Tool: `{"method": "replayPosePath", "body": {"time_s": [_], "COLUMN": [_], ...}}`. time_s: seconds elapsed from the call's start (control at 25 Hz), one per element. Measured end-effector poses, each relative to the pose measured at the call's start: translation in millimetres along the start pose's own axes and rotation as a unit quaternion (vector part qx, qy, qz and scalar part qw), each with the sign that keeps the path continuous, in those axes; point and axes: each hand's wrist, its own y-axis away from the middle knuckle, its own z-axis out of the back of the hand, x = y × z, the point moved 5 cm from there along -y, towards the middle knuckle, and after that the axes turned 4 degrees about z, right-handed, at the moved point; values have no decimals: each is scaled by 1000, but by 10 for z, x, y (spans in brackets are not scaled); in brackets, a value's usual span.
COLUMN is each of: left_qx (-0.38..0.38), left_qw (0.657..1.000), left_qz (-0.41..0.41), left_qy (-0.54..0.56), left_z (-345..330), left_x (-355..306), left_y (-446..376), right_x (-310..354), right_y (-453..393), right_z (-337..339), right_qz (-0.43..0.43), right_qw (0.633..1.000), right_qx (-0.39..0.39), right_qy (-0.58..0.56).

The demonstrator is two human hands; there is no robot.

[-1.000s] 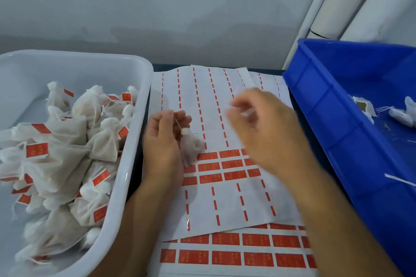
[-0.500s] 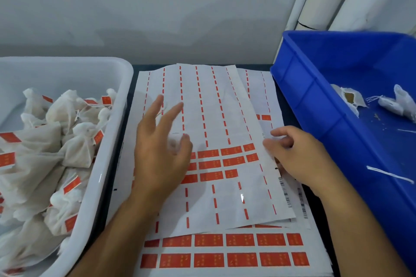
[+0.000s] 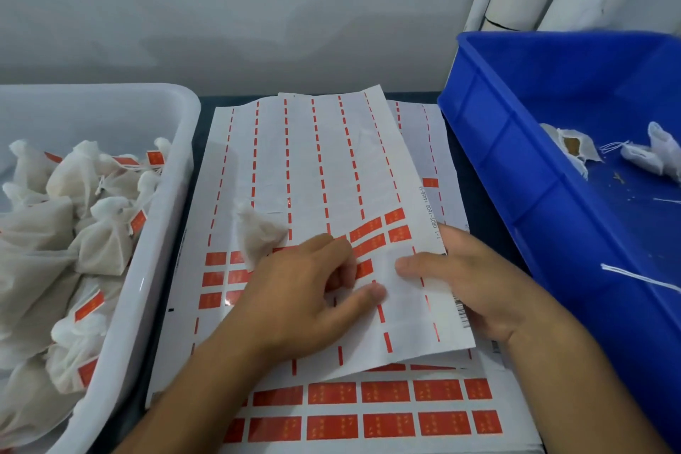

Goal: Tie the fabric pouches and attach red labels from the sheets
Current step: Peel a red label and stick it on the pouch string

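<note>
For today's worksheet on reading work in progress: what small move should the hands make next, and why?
Probably peel one red label off the top sheet: the left hand pinches at it, the right hand lifts the sheet's edge, and the tied pouch lies unlabelled.

One white fabric pouch, neck gathered, lies tilted on the top label sheet. Sheet mostly stripped: thin red dashes left, a few red labels mid-sheet, right edge lifted. Under it, a sheet with full red rows.
</note>
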Motion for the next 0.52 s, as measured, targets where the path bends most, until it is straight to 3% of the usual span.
{"method": "replayPosePath", "body": {"time_s": [0.16,0.52], "left_qx": [-11,3], "left_qw": [999,999], "left_qz": [-32,-42], "left_qy": [3,16], "left_z": [-27,-100], "left_x": [-23,-17], "left_y": [-27,-58], "right_x": [-33,-49], "right_y": [-40,-33], "right_z": [-75,-121], "right_qz": [8,37], "right_qw": [999,999], "right_qx": [-7,-26], "right_qy": [-38,30]}}
